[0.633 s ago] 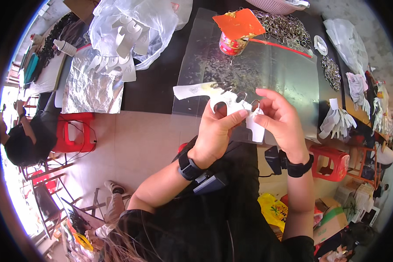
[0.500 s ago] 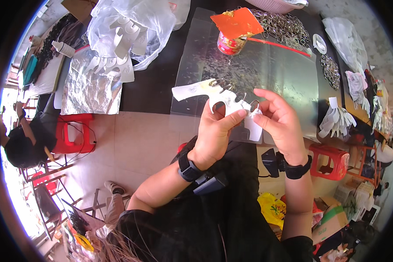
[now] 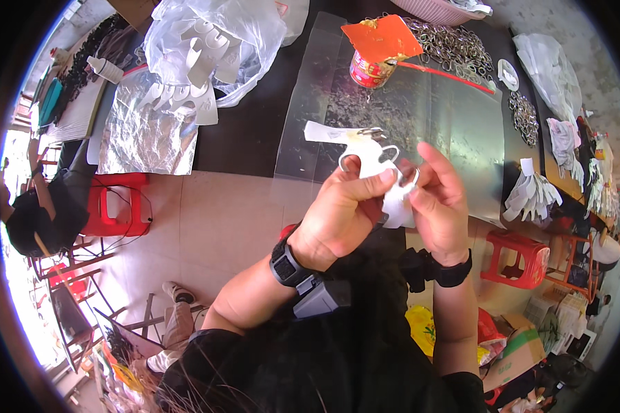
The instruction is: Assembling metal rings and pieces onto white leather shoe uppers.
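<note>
A person's left hand (image 3: 334,221) clamps a white cut-out piece (image 3: 373,158), thumb pressed flat on its face, at the centre of the frame above a clear sheet (image 3: 461,138) on a dark counter (image 3: 238,148). The right hand (image 3: 441,206) meets the piece's lower end by the end ring (image 3: 417,177), one finger raised apart; whether its other fingers pinch ring or piece, one cannot tell. Metal rings (image 3: 370,131) bunch at the piece's upper edge, where a tilt could probably let them slide or tangle if they sit loose. The piece looks thin, so a hard pull on the end ring could bend or tear the narrow part beside it, and a slack left thumb could let the whole piece twist. At upper centre, an orange card (image 3: 384,36) with yellowish smears overhangs a red can (image 3: 370,72), a red stick (image 3: 455,76) jutting rightward; a sleeve or knuckle catching either might tip the can and foul the heap of rings (image 3: 455,51) just behind
</note>
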Motion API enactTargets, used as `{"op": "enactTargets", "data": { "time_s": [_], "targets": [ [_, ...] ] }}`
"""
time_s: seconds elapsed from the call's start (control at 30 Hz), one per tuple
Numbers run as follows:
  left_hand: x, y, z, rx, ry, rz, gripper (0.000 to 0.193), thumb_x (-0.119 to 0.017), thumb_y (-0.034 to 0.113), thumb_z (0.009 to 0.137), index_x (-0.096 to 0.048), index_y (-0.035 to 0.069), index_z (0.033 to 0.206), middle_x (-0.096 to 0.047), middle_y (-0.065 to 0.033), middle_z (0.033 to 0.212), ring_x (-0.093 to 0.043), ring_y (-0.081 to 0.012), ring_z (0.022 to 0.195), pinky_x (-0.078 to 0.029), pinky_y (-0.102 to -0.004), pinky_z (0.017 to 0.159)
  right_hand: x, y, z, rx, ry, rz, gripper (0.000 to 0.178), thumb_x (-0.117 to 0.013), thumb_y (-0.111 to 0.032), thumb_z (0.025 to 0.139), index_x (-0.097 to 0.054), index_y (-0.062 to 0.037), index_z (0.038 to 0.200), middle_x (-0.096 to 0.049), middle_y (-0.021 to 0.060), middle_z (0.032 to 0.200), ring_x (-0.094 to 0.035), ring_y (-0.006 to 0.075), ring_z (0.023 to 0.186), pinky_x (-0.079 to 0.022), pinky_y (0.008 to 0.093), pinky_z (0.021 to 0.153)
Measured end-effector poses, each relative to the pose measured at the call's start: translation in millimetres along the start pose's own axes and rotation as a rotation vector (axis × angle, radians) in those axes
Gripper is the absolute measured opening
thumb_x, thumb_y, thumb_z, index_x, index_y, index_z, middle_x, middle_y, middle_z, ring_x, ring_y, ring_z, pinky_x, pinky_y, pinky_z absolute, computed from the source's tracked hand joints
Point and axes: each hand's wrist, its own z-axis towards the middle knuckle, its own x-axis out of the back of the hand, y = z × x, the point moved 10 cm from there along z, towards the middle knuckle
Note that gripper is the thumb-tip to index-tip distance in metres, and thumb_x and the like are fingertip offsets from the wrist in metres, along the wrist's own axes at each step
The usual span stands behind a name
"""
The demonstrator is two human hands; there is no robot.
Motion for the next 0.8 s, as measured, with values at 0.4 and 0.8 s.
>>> {"op": "enactTargets", "data": {
  "time_s": [0.4,0.8],
  "targets": [
    [6.4,12.4,-2.7,-0.275,-0.014,0.098,0.031,-0.059,-0.006,0.084,-0.041,0.009,0.103,-0.059,-0.0085,0.105,-0.061,-0.0204,0.099,-0.049,-0.0318,0.085,3.1,-1.0,2.7,-0.166,0.123,-0.162,0.049,-0.061,-0.005,0.087,-0.043,-0.0002,0.132,-0.057,0.0038,0.090,-0.052,0.0110,0.091,-0.040,0.0253,0.086],
    [3.9,15.5,-7.0,-0.484,-0.063,0.427,0.058,-0.067,-0.013,0.073,-0.039,0.006,0.119,-0.051,-0.0050,0.112,-0.052,-0.0136,0.105,-0.048,-0.0277,0.086,2.2,1.6,10.8,-0.259,0.030,-0.018,0.045,-0.051,-0.019,0.095,-0.039,0.0008,0.134,-0.061,0.0090,0.103,-0.054,0.0135,0.100,-0.041,0.0290,0.090]
  ]
}}
